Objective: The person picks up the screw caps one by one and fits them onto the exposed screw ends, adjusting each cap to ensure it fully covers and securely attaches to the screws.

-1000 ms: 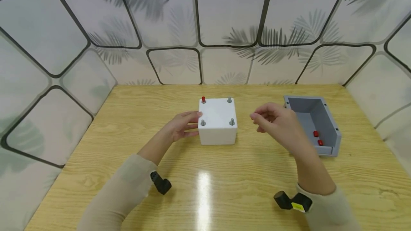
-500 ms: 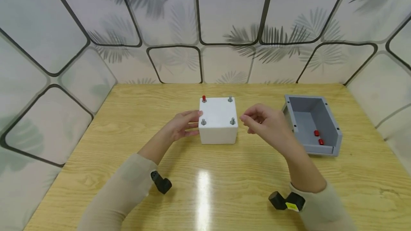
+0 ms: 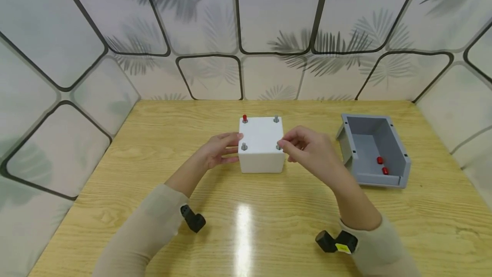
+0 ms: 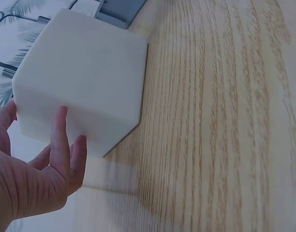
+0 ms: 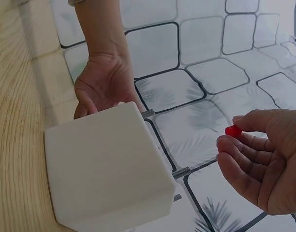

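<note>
A small red cap (image 5: 233, 131) is pinched between thumb and index finger of the right hand (image 3: 312, 153), the other fingers loosely bent; its long axis is too covered by the fingertips to tell. The cap lies above the upright near-right bolt (image 3: 278, 147) of the white box (image 3: 261, 134), apart from its tip in the right wrist view. The right hand is clearly the nearer to this corner. The left hand (image 3: 221, 151) rests spread at the opposite side, fingers almost straight, thumb at the top edge, gripping nothing closely. A seated cap (image 3: 244, 118) covers the far-left bolt; two loose caps (image 3: 379, 160) lie in the grey bin (image 3: 397, 144), to the right. Compared with half a second earlier, the right hand has shifted left from beside the box to over its edge; box and left hand stay put.
</note>
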### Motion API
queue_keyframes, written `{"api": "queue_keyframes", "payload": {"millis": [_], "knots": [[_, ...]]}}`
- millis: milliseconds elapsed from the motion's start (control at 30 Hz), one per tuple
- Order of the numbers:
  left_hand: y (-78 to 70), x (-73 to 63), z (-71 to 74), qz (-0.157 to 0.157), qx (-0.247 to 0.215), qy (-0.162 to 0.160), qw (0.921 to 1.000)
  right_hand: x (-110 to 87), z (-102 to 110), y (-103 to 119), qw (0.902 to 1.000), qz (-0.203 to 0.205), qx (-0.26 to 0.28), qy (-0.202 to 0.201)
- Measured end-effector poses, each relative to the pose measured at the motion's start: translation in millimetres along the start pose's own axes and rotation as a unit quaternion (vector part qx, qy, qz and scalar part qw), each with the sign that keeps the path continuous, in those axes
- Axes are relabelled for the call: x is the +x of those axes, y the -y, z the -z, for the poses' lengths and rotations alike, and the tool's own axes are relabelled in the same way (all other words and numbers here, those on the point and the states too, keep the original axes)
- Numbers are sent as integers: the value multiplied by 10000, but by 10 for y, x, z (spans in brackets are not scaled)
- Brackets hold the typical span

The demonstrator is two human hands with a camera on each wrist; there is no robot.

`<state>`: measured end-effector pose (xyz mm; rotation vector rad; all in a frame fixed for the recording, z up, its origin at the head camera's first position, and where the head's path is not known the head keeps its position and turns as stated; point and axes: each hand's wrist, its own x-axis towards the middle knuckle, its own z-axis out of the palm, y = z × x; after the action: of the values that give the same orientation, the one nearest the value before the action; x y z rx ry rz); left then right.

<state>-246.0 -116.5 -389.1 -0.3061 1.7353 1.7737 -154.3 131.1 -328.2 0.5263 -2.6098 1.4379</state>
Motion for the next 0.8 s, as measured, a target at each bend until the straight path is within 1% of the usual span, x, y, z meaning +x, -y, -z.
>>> {"api": "queue_keyframes", "payload": {"millis": [300,633,800], "knots": [[-4,-3,1,-2,2,12,10000,81,-100,26,9997,-38,181,187],[-3,-8,-20,10,-40,-151,9999,161,-243,62,9987,11,425,271],[3,-15,-23,-1,-41,-158,9999,185,-325,30,9975,-34,633,325]]}}
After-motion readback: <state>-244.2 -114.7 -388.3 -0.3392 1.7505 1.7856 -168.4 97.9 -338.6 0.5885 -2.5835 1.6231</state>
